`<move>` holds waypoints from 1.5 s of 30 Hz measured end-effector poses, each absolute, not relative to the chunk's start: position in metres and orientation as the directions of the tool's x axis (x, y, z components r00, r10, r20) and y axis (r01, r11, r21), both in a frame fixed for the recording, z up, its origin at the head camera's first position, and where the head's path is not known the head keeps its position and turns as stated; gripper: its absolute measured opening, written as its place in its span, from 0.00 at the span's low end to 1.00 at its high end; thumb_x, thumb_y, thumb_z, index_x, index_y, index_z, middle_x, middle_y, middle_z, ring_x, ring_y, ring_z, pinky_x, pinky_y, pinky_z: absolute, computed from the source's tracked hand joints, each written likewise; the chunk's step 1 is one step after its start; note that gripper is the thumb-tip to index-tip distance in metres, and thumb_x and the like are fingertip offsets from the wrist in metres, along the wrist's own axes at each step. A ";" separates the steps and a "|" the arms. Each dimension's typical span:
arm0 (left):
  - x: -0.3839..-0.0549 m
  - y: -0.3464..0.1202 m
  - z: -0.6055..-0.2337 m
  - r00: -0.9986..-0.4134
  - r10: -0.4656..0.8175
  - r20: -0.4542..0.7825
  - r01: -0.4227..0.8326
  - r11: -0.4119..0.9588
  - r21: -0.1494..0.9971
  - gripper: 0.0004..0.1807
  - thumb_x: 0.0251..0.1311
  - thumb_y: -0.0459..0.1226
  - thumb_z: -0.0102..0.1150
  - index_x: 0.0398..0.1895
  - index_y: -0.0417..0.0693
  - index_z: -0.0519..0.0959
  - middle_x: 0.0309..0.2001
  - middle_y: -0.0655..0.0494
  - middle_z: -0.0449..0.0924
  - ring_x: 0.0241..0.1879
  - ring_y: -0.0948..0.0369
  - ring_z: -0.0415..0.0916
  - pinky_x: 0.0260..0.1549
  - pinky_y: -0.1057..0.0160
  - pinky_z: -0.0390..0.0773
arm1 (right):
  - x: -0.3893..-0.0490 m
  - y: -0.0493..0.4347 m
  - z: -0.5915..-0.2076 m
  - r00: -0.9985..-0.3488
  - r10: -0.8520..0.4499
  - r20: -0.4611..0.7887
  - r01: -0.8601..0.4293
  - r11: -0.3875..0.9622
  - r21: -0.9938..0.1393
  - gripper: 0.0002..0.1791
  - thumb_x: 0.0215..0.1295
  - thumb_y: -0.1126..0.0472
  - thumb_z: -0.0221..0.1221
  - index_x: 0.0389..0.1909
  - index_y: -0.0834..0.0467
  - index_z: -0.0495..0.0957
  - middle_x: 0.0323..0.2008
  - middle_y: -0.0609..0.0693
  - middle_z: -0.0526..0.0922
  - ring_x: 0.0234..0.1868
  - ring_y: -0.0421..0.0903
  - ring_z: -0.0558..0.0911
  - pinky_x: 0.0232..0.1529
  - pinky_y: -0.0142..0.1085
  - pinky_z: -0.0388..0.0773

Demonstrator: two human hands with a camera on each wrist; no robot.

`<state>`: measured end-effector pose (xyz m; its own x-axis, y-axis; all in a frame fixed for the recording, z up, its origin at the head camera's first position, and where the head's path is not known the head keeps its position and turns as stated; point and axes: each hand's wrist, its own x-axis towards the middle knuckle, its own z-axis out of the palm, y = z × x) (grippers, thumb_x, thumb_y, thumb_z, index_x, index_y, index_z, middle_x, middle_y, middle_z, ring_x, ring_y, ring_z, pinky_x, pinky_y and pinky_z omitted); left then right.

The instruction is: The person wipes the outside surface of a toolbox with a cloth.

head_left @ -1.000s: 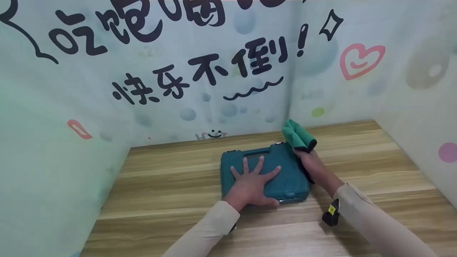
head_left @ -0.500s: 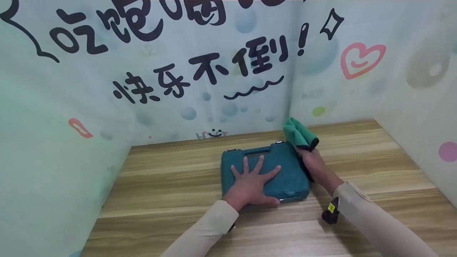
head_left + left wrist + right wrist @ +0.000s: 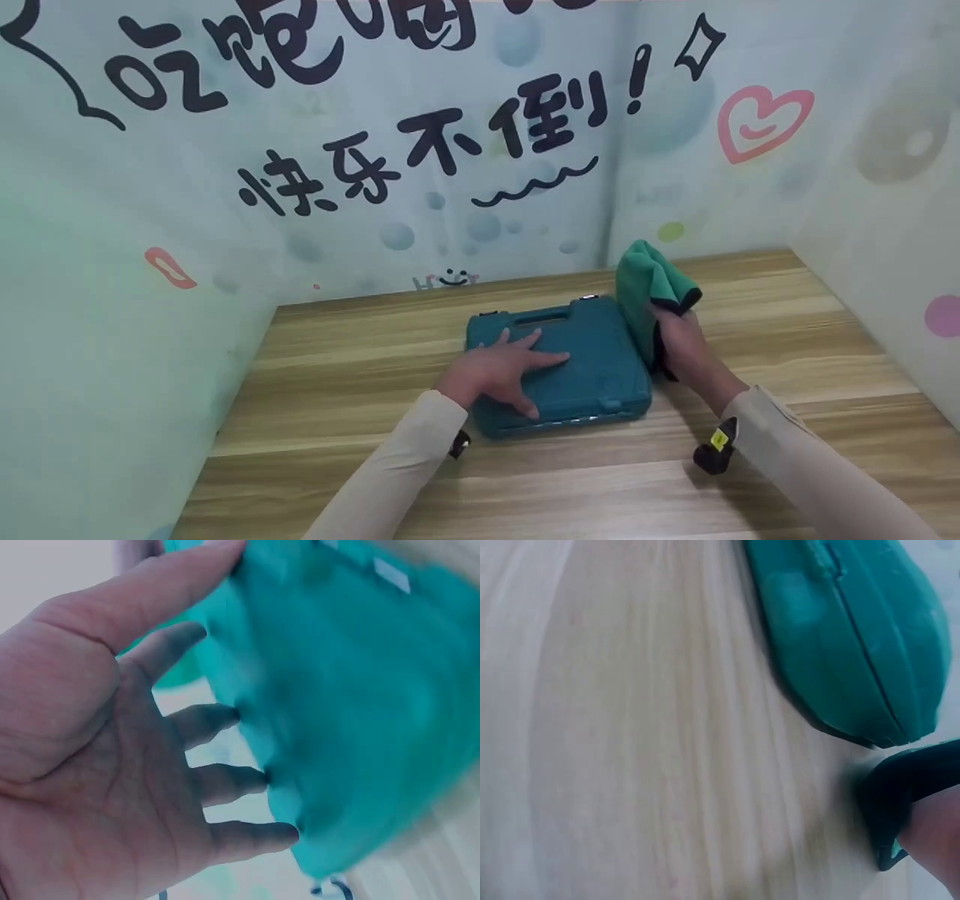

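Observation:
A teal plastic carrying case (image 3: pixel 592 367) lies flat on the table, its handle towards the back wall. Over its left part is my left hand (image 3: pixel 491 371), fingers spread; in the left wrist view the fingertips (image 3: pixel 251 778) reach the case (image 3: pixel 360 690). To the right of the case, my right hand (image 3: pixel 684 346) grips a folded green cloth (image 3: pixel 646 281) with black edging. The cloth stands up from the fist beside the case's right side. In the right wrist view a small gap shows between the cloth (image 3: pixel 911 769) and the case (image 3: pixel 847 637), with only a bit of that hand visible.
The wood-grain table (image 3: pixel 337 397) is walled in at the back and on both sides by pale printed sheets (image 3: pixel 420 180). A small black wrist device (image 3: pixel 714 450) hangs under the right sleeve.
My left hand has slid left across the case, uncovering more of its lid. The right hand has drawn the cloth a little to the right. The case has hardly moved.

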<state>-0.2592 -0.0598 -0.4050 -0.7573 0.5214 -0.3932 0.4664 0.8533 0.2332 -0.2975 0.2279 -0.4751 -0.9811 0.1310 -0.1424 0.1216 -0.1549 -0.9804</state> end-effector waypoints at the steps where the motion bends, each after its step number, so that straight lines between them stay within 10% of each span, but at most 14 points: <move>1: -0.261 -0.064 -0.404 -0.759 0.518 -0.394 0.459 0.855 0.241 0.51 0.54 0.53 0.76 0.78 0.83 0.56 0.82 0.59 0.37 0.78 0.41 0.29 0.69 0.35 0.45 | -0.297 0.229 -0.474 -0.981 0.131 -0.145 0.121 -0.174 -0.977 0.40 0.77 0.52 0.54 0.79 0.64 0.46 0.75 0.57 0.54 0.75 0.51 0.54 0.73 0.45 0.48; 20: -0.245 -0.070 -0.424 -0.808 0.530 -0.256 0.468 0.843 0.267 0.41 0.61 0.62 0.64 0.77 0.81 0.59 0.82 0.55 0.39 0.76 0.34 0.31 0.65 0.27 0.42 | -0.286 0.252 -0.466 -0.968 0.188 -0.169 0.113 -0.276 -0.954 0.35 0.77 0.48 0.56 0.73 0.59 0.53 0.70 0.52 0.56 0.71 0.47 0.56 0.73 0.42 0.49; 26: -0.230 -0.055 -0.426 -0.852 0.476 -0.217 0.431 0.874 0.223 0.39 0.64 0.63 0.60 0.77 0.79 0.61 0.81 0.49 0.44 0.73 0.28 0.38 0.61 0.24 0.49 | -0.285 0.253 -0.465 -0.959 0.230 -0.166 0.087 -0.319 -0.944 0.24 0.75 0.49 0.58 0.62 0.55 0.62 0.62 0.49 0.63 0.65 0.45 0.62 0.69 0.40 0.56; 36: -0.211 -0.016 -0.432 -0.935 0.321 -0.149 0.314 0.947 0.070 0.37 0.68 0.66 0.50 0.79 0.75 0.60 0.78 0.39 0.52 0.67 0.22 0.53 0.54 0.27 0.66 | -0.286 0.253 -0.463 -0.945 0.269 -0.186 0.100 -0.304 -0.948 0.35 0.75 0.48 0.57 0.73 0.61 0.55 0.70 0.51 0.59 0.70 0.45 0.59 0.71 0.38 0.54; 45: -0.226 -0.024 -0.411 -0.864 0.389 -0.319 0.375 0.921 0.108 0.46 0.58 0.62 0.68 0.79 0.75 0.60 0.79 0.44 0.49 0.75 0.36 0.48 0.67 0.37 0.56 | -0.285 0.255 -0.462 -0.935 0.294 -0.199 0.117 -0.275 -0.954 0.36 0.75 0.49 0.57 0.72 0.63 0.54 0.69 0.52 0.59 0.69 0.45 0.60 0.71 0.38 0.54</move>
